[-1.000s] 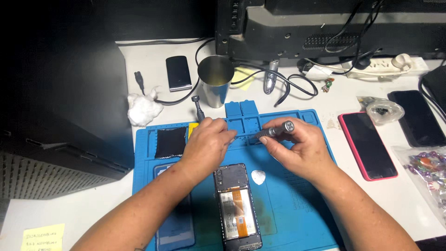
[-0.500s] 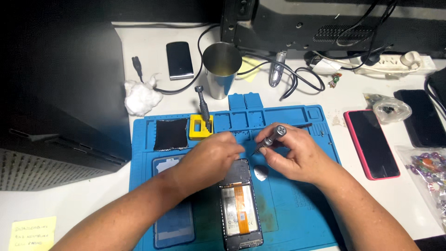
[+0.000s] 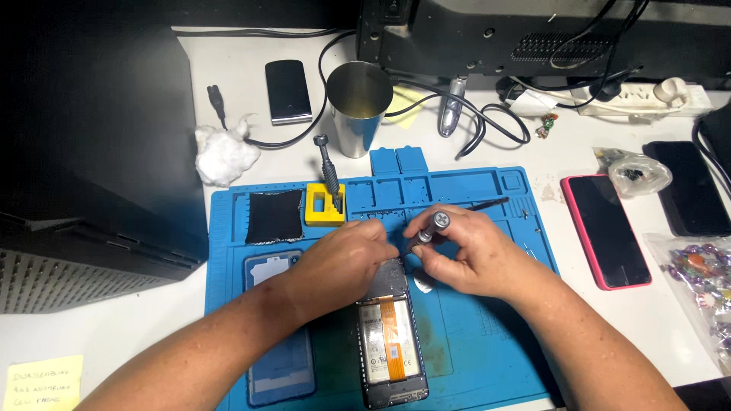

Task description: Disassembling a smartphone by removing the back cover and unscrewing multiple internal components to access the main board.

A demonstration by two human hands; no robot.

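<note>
An opened phone point(image 3: 390, 339) with its back off lies on the blue repair mat point(image 3: 472, 335), showing a battery and an orange flex cable. My right hand point(image 3: 461, 255) grips a small metal screwdriver point(image 3: 428, 230), its tip angled down at the phone's top end. My left hand point(image 3: 343, 262) rests over the phone's upper left corner, fingers curled beside the screwdriver tip. A white pick point(image 3: 423, 283) lies just under my right hand.
A phone back cover point(image 3: 278, 358) lies left of the phone. A yellow block point(image 3: 325, 205) holds another screwdriver point(image 3: 329, 171). Behind the mat stand a steel cup point(image 3: 358, 106), a cotton wad point(image 3: 225, 152) and cables. A pink-edged phone point(image 3: 607, 228) lies at the right.
Both hands have come down from the mat's tray row to the top of the opened phone. The screwdriver now points down at the phone.
</note>
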